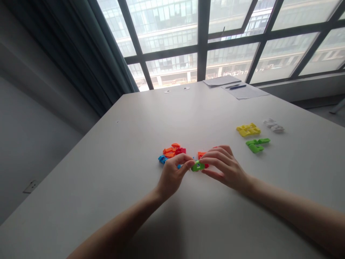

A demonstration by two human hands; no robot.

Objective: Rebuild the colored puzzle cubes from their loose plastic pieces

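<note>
Between my two hands is a small green plastic piece (198, 166) with a square opening. My left hand (174, 172) pinches its left end between thumb and forefinger. On its right end, the fingertips of my right hand (226, 166) close around it. Just behind my left hand lie orange pieces (169, 151) and blue pieces (162, 159), partly covered by the hand. Another orange piece (201, 154) and some red show behind my right hand, mostly hidden by its fingers.
To the right lie a yellow group of pieces (248, 130), a green group (257, 145) and a white group (274, 126). Paper sheets (248, 92) with a pen (238, 87) rest at the white table's (107, 180) far edge, below the windows. A dark curtain (81, 46) hangs at left.
</note>
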